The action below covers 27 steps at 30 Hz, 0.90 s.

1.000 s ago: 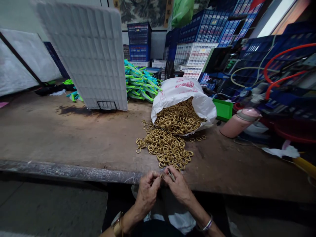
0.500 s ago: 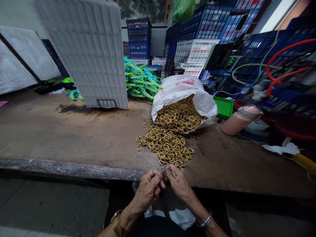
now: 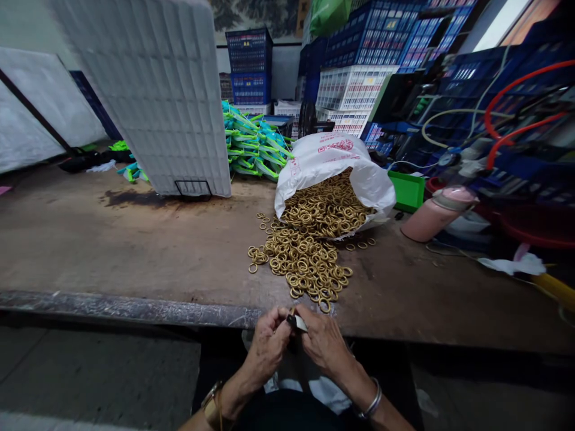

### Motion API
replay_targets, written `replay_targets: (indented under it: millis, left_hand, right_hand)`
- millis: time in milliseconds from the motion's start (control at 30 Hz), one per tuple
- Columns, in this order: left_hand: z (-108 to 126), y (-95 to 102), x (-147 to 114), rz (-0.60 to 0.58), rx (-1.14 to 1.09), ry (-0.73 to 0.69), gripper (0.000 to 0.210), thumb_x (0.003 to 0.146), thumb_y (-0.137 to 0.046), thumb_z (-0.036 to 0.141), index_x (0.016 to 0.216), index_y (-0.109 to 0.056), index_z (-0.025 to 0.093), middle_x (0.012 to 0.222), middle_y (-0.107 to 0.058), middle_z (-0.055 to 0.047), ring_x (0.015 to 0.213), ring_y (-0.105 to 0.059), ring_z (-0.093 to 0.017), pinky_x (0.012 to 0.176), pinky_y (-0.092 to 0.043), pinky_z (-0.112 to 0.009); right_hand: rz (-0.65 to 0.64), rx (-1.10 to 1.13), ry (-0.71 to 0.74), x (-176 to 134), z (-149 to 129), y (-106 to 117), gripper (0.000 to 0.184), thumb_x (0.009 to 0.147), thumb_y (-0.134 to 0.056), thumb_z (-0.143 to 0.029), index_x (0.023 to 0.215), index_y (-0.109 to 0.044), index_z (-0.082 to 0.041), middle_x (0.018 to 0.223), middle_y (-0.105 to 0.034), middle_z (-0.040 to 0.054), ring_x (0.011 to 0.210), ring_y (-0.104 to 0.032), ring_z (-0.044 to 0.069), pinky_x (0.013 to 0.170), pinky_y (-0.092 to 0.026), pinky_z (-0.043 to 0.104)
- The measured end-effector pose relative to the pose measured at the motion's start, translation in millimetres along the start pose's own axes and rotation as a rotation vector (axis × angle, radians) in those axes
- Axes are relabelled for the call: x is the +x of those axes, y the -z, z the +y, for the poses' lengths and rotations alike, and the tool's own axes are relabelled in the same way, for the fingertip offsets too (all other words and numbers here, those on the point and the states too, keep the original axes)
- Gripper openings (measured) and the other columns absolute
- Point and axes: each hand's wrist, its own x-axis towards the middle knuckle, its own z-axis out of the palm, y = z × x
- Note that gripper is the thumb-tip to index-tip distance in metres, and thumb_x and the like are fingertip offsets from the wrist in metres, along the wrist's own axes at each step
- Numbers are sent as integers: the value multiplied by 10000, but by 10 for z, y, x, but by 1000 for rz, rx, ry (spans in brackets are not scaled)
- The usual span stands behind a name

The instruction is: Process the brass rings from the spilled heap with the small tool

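Observation:
My left hand (image 3: 269,341) and my right hand (image 3: 322,336) meet at the table's front edge, fingers closed. Between the fingertips of my left hand a bit of a brass-coloured ring shows, mostly hidden. My right hand grips a small tool with a black tip and a pale flat part (image 3: 298,324); its exact kind I cannot make out. Just beyond my fingers lies a pile of brass-coloured rings (image 3: 305,257), with one single ring (image 3: 324,305) nearest to me. They spill from a white woven sack (image 3: 332,149) lying on its side, mouth toward me.
A tall pale ribbed panel (image 3: 148,102) stands on the wooden table (image 3: 135,251) at left. Behind it are green and turquoise bundles (image 3: 254,143). Blue crates (image 3: 249,54) and white crates (image 3: 353,90) are stacked behind. To the right are a pink bottle (image 3: 435,215) and a green tray (image 3: 406,190).
My hands have drawn closer together at the fingertips. The tool in my right hand has turned, so its black tip and pale side now show beside my left thumb.

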Motion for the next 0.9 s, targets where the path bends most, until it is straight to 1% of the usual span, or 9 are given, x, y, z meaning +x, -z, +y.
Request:
replay_targets:
  millis: [233,367,433,500,600,700,767,833,900]
  left_hand:
    - [-7,3,-4,13,54,-13,245,755,-516,387,686,-444,163,550,-413,60,431,-294,-45,423,-240,-181]
    - [39,-5,-64,13,89,-53,277,753,-515,405,650,-441,159,543,-401,57,447,-305,-48,429,-245,-181]
    - [80,-27,-125,-21,94,-35,286,761,-512,406,638,-446,156,532,-401,56,436,-304,-43,419,-238,-179]
    - [118,-52,-182,-94,46,18,280,771,-509,403,654,-457,154,528,-412,56,408,-293,-33,400,-224,-175]
    - [146,-63,-204,-168,-144,120,263,764,-523,408,695,-459,162,538,-443,52,362,-265,-21,359,-190,-169]
    - [143,-39,-147,-147,-297,190,284,767,-512,419,691,-487,146,508,-438,44,358,-276,-26,338,-178,-161]
    - [130,-22,-104,-130,-321,211,311,781,-490,414,696,-527,116,476,-431,35,370,-314,-35,340,-203,-156]
    - [109,-11,-77,-109,-325,217,310,779,-495,393,696,-545,99,472,-457,19,369,-348,-40,338,-231,-155]
    - [82,-3,-67,-80,-363,218,258,760,-525,360,688,-528,112,540,-524,-8,372,-388,-45,327,-252,-155]
  right_hand:
    - [19,-54,-19,-14,-42,3,158,737,-372,-105,802,-486,-192,664,-621,10,584,-553,138,509,-219,239]
    - [-1,-52,-35,1,-14,-23,172,731,-385,-99,825,-492,-195,673,-623,8,593,-552,132,504,-210,236]
    - [-8,-82,-81,9,51,-19,204,708,-385,-73,827,-498,-195,664,-618,6,575,-546,129,498,-200,237]
    - [18,-135,-154,4,143,10,241,684,-383,-50,835,-505,-192,661,-616,9,557,-541,131,496,-194,239]
    - [114,-160,-229,-35,293,86,273,690,-383,-44,875,-515,-195,653,-616,7,557,-547,133,505,-214,231]
    - [187,-164,-318,-82,411,138,184,761,-405,-116,882,-520,-195,640,-614,10,568,-558,138,510,-238,224]
    - [197,-198,-393,-96,457,137,116,803,-430,-215,879,-514,-191,660,-619,23,586,-569,150,503,-239,225]
    - [185,-231,-452,-94,468,118,143,821,-440,-303,886,-501,-191,701,-625,33,618,-582,163,501,-240,228]
    - [163,-248,-483,-79,446,98,178,829,-432,-353,896,-489,-198,748,-629,37,652,-594,173,505,-247,231]
